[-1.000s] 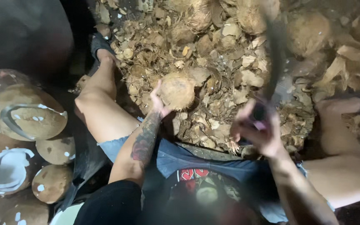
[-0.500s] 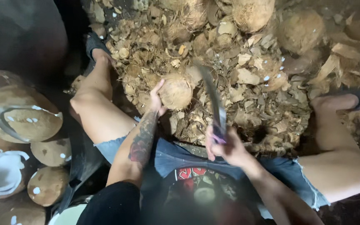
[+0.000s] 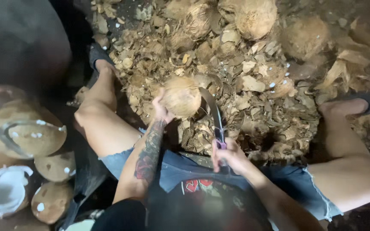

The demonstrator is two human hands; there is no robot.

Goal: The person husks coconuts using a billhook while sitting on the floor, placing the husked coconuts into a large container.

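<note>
My right hand [image 3: 230,155] brought the blade [image 3: 213,112] down from its raised swing; edge now at the coconut [image 3: 180,97] w/ fist closed on the handle; left hand [image 3: 161,112] cups the nut's side over the husk pile [image 3: 253,81]; cut's landing.

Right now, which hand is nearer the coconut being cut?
Left. The left hand grips the coconut on its left side. The right hand is lower right of it, holding the knife whose blade reaches the coconut.
</note>
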